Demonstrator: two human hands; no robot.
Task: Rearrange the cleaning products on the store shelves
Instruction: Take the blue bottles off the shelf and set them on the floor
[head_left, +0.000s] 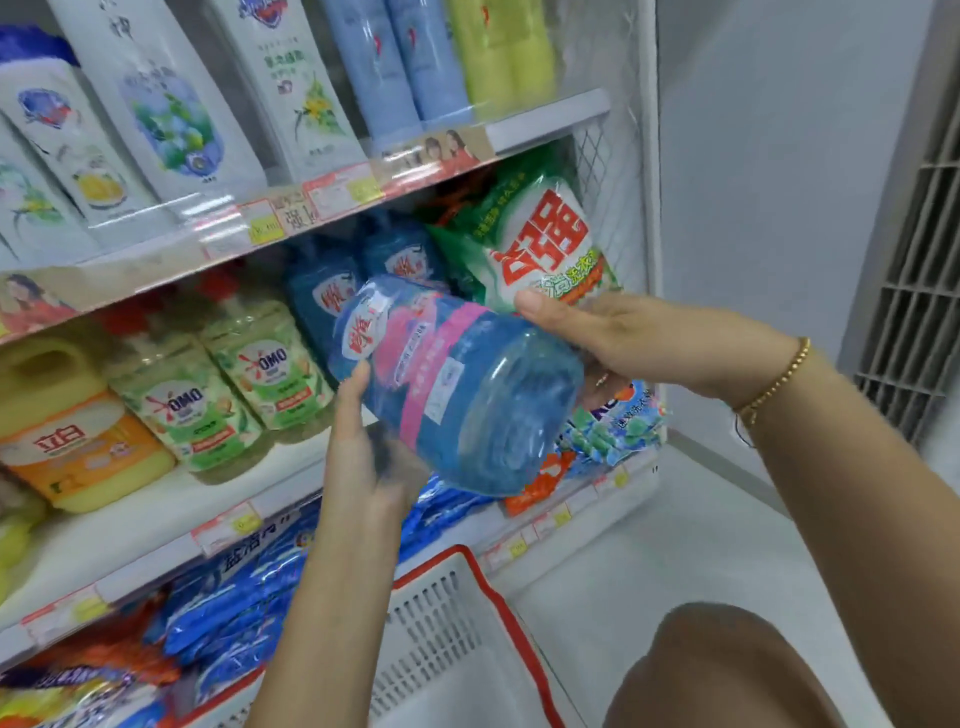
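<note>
Holding: translucent blue plastic bottle (457, 384), tipped neck-first toward far shelf (156, 509).
Left hand (363, 457): cups underside, bearing weight.
Right hand (623, 343): grips base, steering.

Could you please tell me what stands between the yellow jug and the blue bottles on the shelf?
Two green-labelled OMO bottles stand side by side between the yellow jug and the blue bottles, as the head view shows.

a shop: price-tagged shelves (291, 218) stocked with detergent bottles (228, 379).
</note>
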